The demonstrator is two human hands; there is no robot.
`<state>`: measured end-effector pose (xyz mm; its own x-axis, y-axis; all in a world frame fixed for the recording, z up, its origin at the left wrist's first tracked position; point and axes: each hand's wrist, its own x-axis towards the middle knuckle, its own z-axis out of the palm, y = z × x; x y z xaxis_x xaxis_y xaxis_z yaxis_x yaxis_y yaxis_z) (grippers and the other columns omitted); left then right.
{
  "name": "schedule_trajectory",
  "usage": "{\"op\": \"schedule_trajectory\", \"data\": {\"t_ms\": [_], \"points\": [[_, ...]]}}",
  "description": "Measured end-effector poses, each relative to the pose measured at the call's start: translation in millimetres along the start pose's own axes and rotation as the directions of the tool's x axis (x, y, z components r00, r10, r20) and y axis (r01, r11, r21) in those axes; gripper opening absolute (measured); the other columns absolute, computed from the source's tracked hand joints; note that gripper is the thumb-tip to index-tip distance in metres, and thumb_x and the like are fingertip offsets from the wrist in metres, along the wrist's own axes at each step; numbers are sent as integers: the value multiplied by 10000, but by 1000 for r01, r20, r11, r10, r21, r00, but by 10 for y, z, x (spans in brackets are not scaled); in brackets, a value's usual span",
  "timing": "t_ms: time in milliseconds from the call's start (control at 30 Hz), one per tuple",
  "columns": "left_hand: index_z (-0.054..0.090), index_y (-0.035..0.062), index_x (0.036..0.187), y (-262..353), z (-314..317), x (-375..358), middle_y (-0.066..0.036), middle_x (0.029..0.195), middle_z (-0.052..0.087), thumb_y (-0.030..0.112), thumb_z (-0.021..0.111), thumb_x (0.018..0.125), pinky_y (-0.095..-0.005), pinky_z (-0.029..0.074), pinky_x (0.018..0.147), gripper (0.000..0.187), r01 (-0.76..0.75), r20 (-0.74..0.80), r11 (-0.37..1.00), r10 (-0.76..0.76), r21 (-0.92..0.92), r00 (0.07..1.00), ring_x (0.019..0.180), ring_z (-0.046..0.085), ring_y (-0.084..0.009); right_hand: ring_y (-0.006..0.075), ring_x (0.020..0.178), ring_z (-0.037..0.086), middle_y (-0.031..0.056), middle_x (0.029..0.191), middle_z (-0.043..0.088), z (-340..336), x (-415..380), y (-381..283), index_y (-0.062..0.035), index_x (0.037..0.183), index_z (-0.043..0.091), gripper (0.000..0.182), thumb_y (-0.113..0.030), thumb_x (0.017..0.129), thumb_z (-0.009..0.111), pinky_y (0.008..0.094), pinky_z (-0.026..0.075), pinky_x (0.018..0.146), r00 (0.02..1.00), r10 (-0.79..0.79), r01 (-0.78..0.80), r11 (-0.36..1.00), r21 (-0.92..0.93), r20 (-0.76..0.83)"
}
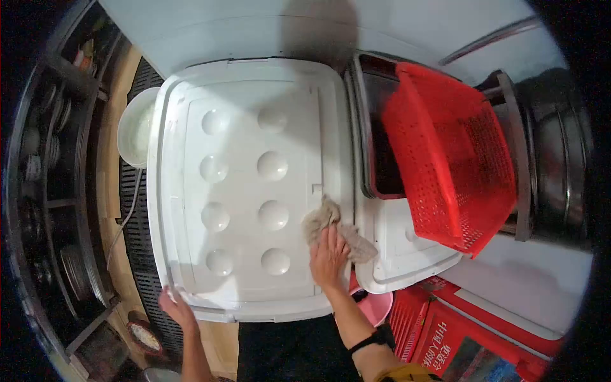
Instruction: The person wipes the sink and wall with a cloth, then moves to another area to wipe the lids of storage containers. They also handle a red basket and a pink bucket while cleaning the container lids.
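Note:
A large white plastic lid with two rows of round dimples lies in front of me, taking up the middle of the view. My right hand presses a crumpled beige cloth against the lid near its right edge, with the fingers bunched on the fabric. At the lid's lower left corner, my left hand grips the rim; part of its fingers is hidden by the edge. A dark band circles my right wrist.
A red perforated basket leans over dark stacked trays on the right, above a smaller white lid. Below are a pink container and a red box. A white bowl and dark shelves stand left.

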<state>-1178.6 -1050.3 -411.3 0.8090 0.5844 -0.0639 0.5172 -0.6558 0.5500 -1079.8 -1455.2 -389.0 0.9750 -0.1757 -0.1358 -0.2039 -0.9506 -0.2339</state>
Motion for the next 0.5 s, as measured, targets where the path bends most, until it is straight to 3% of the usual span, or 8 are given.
{"op": "schedule_trajectory", "data": {"t_ms": [67, 100, 167, 233, 300, 333, 400, 500], "points": [[524, -23, 1204, -183, 60, 277, -205, 1146, 563, 278, 430, 967, -408, 406, 910, 395, -131, -182, 959, 180, 251, 967, 1017, 546, -358, 361, 1196, 376, 197, 1388, 385, 156, 572, -69, 29, 1285, 432, 500, -225, 863, 520, 505, 275, 978, 992, -4, -10, 994, -105, -127], [524, -23, 1204, -193, 111, 389, -205, 1146, 563, 278, 430, 967, -408, 406, 910, 395, -110, -192, 961, 162, 255, 968, 1017, 546, -358, 363, 1209, 365, 182, 1396, 384, 260, 911, -101, 25, 1300, 425, 500, -226, 875, 506, 508, 269, 990, 982, -5, -24, 989, -149, -191], [498, -20, 1237, -279, 267, 622, -218, 1124, 569, 388, 364, 978, -413, 405, 902, 501, 200, 9, 979, -201, 38, 980, 1007, 543, -382, 364, 1251, 334, 144, 1436, 349, 371, 1616, -209, 14, 1339, 398, 517, -219, 888, 493, 530, 242, 1027, 966, 81, -108, 989, -102, -245], [531, -10, 1147, -320, 329, 731, -233, 989, 594, 447, 310, 974, -445, 426, 830, 537, 296, -1, 948, -298, 116, 955, 918, 561, -410, 365, 1278, 315, 104, 1477, 302, 413, 2343, -286, -28, 1376, 377, 521, -281, 924, 436, 542, 217, 1051, 956, 109, -149, 980, -131, -272], [537, 4, 1008, 66, 262, 812, -240, 863, 593, 456, 288, 971, -493, 426, 744, 517, 337, 34, 888, -365, 314, 930, 810, 561, -440, 366, 1295, 304, 84, 1483, 291, 309, 3012, -334, -82, 1395, 370, 530, -360, 944, 371, 557, 224, 1053, 975, 133, -170, 963, -208, -180], [511, 14, 908, 69, 272, 785, -241, 790, 571, 465, 272, 966, -508, 417, 663, 513, 241, -29, 937, -241, 252, 970, 734, 542, -457, 368, 1304, 298, 75, 1487, 287, 233, 3328, -362, -108, 1403, 368, 537, -397, 951, 341, 566, 226, 1055, 979, 144, -176, 956, -236, -144], [516, 18, 905, 64, 268, 827, -239, 792, 570, 466, 267, 966, -503, 418, 647, 516, 263, -14, 940, -267, 219, 964, 725, 542, -455, 372, 1314, 290, 68, 1491, 282, 144, 3786, -686, -132, 1408, 367, 547, -432, 953, 318, 578, 223, 1057, 983, 135, -161, 958, -238, -124], [539, 20, 916, 5, 267, 825, -232, 805, 574, 464, 274, 965, -482, 433, 616, 519, 302, 29, 913, -322, 274, 946, 717, 551, -448, 379, 1322, 287, 70, 1482, 299, 61, 4066, -1304, -165, 1418, 358, 544, -431, 944, 344, 604, 216, 1055, 950, 310, -312, 939, -144, -35]]}}
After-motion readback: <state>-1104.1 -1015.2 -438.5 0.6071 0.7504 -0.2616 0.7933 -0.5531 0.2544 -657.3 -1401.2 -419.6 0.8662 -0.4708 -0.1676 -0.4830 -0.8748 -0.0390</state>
